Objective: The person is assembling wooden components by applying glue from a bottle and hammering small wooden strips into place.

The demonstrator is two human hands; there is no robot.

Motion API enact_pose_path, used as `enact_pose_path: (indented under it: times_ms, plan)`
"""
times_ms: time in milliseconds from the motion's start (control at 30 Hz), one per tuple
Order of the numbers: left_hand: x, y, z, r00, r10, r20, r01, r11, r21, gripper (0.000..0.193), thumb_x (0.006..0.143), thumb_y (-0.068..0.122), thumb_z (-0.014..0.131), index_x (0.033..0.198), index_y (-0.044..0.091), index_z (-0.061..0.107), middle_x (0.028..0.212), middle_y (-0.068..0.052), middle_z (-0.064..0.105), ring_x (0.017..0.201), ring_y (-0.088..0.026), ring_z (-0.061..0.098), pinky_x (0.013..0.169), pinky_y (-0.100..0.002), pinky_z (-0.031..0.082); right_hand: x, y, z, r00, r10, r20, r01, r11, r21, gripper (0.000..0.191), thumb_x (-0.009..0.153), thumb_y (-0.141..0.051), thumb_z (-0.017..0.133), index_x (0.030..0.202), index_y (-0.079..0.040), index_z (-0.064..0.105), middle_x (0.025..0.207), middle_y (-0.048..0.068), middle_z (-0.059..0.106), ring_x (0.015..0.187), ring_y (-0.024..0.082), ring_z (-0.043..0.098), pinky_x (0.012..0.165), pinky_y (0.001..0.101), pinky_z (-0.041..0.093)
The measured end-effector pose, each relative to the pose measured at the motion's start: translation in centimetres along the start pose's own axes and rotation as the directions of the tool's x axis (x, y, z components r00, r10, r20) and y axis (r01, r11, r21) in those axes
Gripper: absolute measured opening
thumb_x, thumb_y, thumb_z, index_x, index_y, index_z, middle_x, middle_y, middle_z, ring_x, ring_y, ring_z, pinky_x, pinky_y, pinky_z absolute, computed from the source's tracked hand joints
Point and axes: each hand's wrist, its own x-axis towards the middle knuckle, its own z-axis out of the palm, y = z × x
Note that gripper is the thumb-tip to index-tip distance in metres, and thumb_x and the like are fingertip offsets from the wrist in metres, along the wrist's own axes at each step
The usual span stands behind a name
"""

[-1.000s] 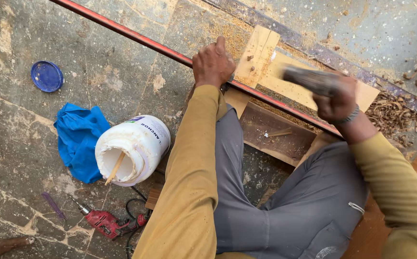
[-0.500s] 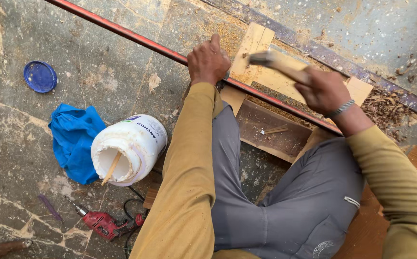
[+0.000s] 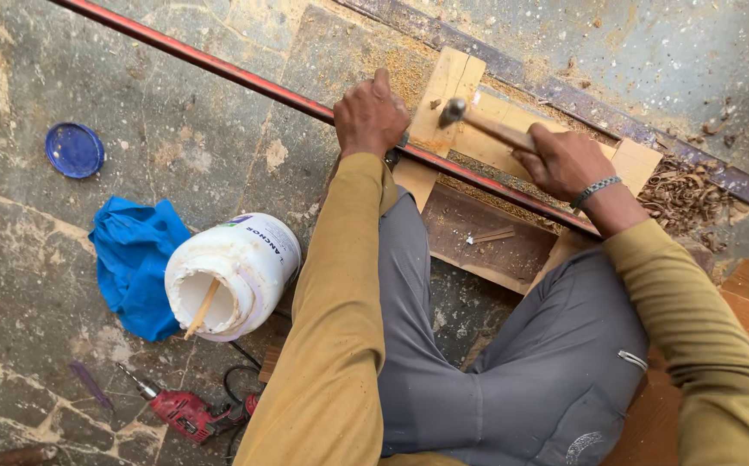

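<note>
I see the hammer (image 3: 486, 126) now low, its metal head just above or already touching the pale wooden plank (image 3: 445, 95) — half a second ago the head was higher and blurred, and one second ago it was lifted even more to the right. So the stroke has come down; I judge this is the end of one blow on the joint of the wooden frame, and the work of nailing or knocking the pieces together goes on. I cannot see a nail under the head.

The right hand (image 3: 567, 160) has its fingers closed fully around the wooden handle, near its middle. The left hand (image 3: 371, 114) lies curled on the corner of the frame, the fingers bent down and pressing where the plank meets the red metal bar (image 3: 245, 76); whether it pinches something small, I cannot tell. It has almost not moved between the pictures.

The plank is light, smooth, freshly cut, with fine sawdust on it — curled dark shavings (image 3: 683, 194) lie to the right. The floor is rough grey stone with cracks. Beside my left arm a white plastic jar (image 3: 232, 276) lies tilted with a wooden stick inside, touching a crumpled blue cloth (image 3: 135, 259). A round blue lid (image 3: 74, 149) lies well apart, and a red drill (image 3: 186, 412) rests near the bottom.
</note>
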Motion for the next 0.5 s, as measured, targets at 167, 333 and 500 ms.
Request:
enact_pose_path:
  times_ms: [167, 333, 500]
  plan:
    - [0.2, 0.1, 0.2, 0.995, -0.046, 0.092, 0.045, 0.999, 0.015, 0.018, 0.094, 0.014, 0.055, 0.108, 0.010, 0.064, 0.067, -0.002, 0.058, 0.052, -0.013, 0.056, 0.041, -0.032, 0.049, -1.4, 0.6, 0.3, 0.977, 0.029, -0.213, 0.003, 0.989, 0.150, 0.033, 0.108, -0.036, 0.064, 0.102, -0.006, 0.055, 0.075, 0.019, 0.059, 0.066, 0.037, 0.062, 0.062, 0.0496, 0.048]
    - [0.0, -0.1, -0.2, 0.998, -0.026, 0.055, 0.024, 0.999, 0.028, 0.022, 0.089, 0.013, 0.057, 0.109, 0.009, 0.065, 0.066, -0.002, 0.058, 0.053, -0.013, 0.056, 0.042, -0.030, 0.050, -0.9, 0.0, 1.4, 0.997, -0.071, 0.008, 0.072, 0.996, -0.048, 0.035, 0.106, -0.039, 0.060, 0.098, -0.006, 0.055, 0.071, 0.015, 0.062, 0.059, 0.038, 0.060, 0.054, 0.0489, 0.046]
    - [0.1, 0.2, -1.0, 0.999, -0.035, 0.035, 0.035, 0.999, 0.012, 0.028, 0.087, 0.016, 0.057, 0.113, 0.008, 0.065, 0.066, -0.002, 0.057, 0.053, -0.014, 0.057, 0.043, -0.032, 0.049, -0.8, 0.4, 0.8, 0.997, 0.077, -0.003, -0.077, 0.993, -0.089, 0.038, 0.107, -0.042, 0.063, 0.093, -0.008, 0.055, 0.062, 0.015, 0.057, 0.054, 0.034, 0.057, 0.053, 0.0462, 0.045]
